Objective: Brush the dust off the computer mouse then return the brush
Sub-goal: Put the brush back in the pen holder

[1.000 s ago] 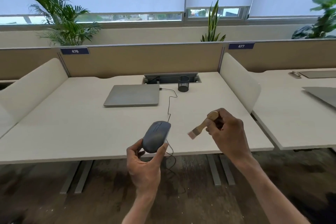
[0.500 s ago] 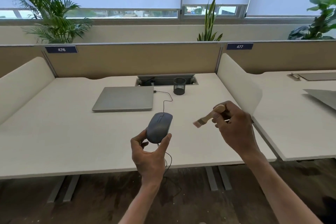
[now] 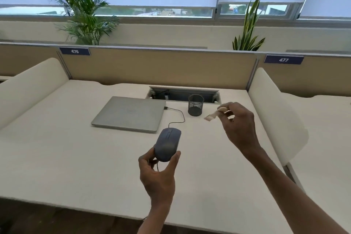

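My left hand (image 3: 158, 175) grips a dark grey wired computer mouse (image 3: 167, 144) by its rear end, lifted above the white desk (image 3: 66, 154). Its black cable (image 3: 179, 118) runs back to the closed laptop. My right hand (image 3: 240, 125) holds a small wooden-handled brush (image 3: 213, 115) by the handle. The pale bristles point left and down, just right of a black mesh pen cup (image 3: 195, 105). Brush and mouse are well apart.
A closed silver laptop (image 3: 129, 113) lies at the desk's middle back, beside an open cable tray (image 3: 184, 94). White curved dividers (image 3: 273, 108) flank the desk on both sides. A tan partition (image 3: 161, 66) and plants stand behind.
Both hands have moved forward over the desk as the view advanced. My right hand carried the brush up and away toward the pen cup. The mouse stays in my left hand.
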Motion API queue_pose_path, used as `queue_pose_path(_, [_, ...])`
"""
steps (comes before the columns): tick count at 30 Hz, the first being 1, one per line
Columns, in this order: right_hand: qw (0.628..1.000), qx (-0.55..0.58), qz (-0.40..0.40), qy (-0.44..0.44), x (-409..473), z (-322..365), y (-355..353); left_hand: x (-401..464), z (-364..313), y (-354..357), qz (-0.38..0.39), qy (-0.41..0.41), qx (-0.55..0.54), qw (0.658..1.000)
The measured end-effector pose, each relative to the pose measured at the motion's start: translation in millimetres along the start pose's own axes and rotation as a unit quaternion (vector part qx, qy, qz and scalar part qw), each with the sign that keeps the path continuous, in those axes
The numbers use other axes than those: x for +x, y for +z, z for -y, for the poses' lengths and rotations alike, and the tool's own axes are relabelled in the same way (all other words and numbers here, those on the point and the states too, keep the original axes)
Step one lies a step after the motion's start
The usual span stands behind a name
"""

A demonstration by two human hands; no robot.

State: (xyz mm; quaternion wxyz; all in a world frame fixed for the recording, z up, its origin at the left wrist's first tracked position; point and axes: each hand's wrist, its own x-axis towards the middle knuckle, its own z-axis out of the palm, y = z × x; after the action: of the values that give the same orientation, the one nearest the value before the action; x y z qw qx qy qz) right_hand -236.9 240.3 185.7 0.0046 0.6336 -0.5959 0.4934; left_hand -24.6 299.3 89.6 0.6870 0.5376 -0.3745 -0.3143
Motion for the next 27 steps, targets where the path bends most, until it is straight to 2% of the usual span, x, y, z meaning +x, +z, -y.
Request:
queue_pose_path(6, [1.0,0.021,-0.007,-0.019,62,-61,40,9,20,51,-0.018,-0.003,0.018,1.0])
queue_pose_path(13, [0.999,0.013,0.036,0.01,123,-118,92,13,39,96,-0.04,-0.045,0.029,0.998])
queue_pose_path(22, [0.995,-0.064,0.08,0.01,171,-167,159,15,61,121,-0.055,-0.079,0.01,0.995])
queue_pose_path(27, [0.985,-0.108,0.133,0.028,178,-192,193,24,75,126,-0.049,-0.075,0.009,0.996])
